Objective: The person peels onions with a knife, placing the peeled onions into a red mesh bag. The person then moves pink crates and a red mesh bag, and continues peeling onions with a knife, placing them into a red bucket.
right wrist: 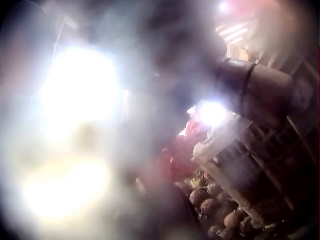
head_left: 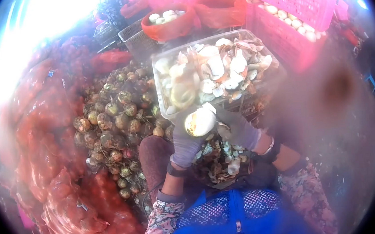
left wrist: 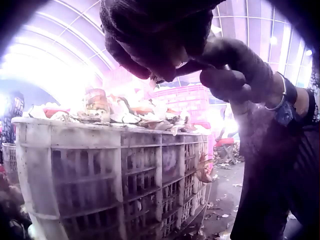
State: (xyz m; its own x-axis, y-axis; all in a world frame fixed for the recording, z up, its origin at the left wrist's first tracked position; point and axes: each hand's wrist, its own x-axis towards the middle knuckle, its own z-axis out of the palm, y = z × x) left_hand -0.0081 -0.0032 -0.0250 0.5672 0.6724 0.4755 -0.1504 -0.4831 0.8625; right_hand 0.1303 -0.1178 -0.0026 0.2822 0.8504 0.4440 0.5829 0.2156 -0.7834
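Observation:
In the head view, my gloved left hand (head_left: 186, 137) grips a partly peeled onion (head_left: 200, 122), white with a patch of brown skin on its left side. A loose white flap of peel (head_left: 209, 108) stands off its top. My gloved right hand (head_left: 242, 132) is close beside the onion on the right, with its fingers bent toward it. From the left wrist view, the left hand (left wrist: 157, 37) is above the crate rim and the right hand (left wrist: 235, 70) reaches in with curled fingers; I cannot tell what it holds. Blur and glare cover most of the right wrist view.
A pale plastic crate (head_left: 162, 99) heaped with onion skins (head_left: 216, 65) stands just ahead. Unpeeled onions (head_left: 122, 109) pile up to the left, beside red mesh sacks (head_left: 54, 173). Behind are a red-lined basket (head_left: 162, 30) of peeled onions and pink crates (head_left: 278, 37). Peelings (head_left: 227, 158) lie below my hands.

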